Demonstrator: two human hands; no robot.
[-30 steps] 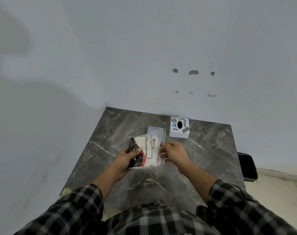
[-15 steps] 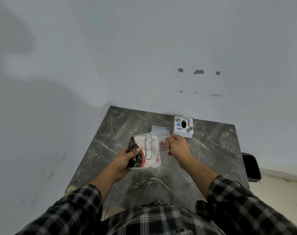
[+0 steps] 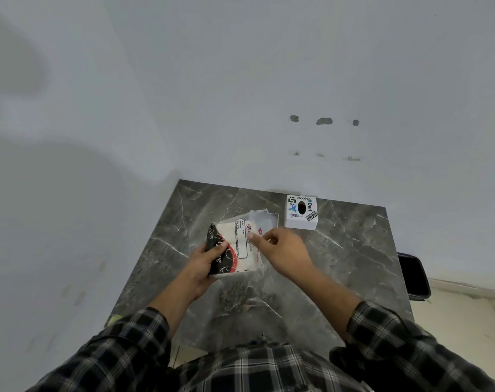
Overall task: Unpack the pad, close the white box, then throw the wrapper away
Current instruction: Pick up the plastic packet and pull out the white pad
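Note:
Over the grey marble table [image 3: 354,250] I hold a flat pad pack [image 3: 235,250], black, red and white with a printed label, inside a clear plastic wrapper [image 3: 259,222]. My left hand [image 3: 204,264] grips the pack's left edge, thumb on its black part. My right hand [image 3: 286,253] pinches the wrapper at the pack's upper right, and the loose clear flap stands up behind the fingers. The open white box [image 3: 273,217] lies on the table just behind the pack, mostly hidden by it.
A white cube with stickers and a black oval hole [image 3: 301,212] stands at the table's back edge, right of the open box. A black bin [image 3: 413,275] sits on the floor off the table's right side. Grey walls close the back and left.
My right hand has moved from the pack's right edge up and leftward onto its upper right part, pinching the wrapper there. The clear flap now stands higher. My left hand keeps its grip.

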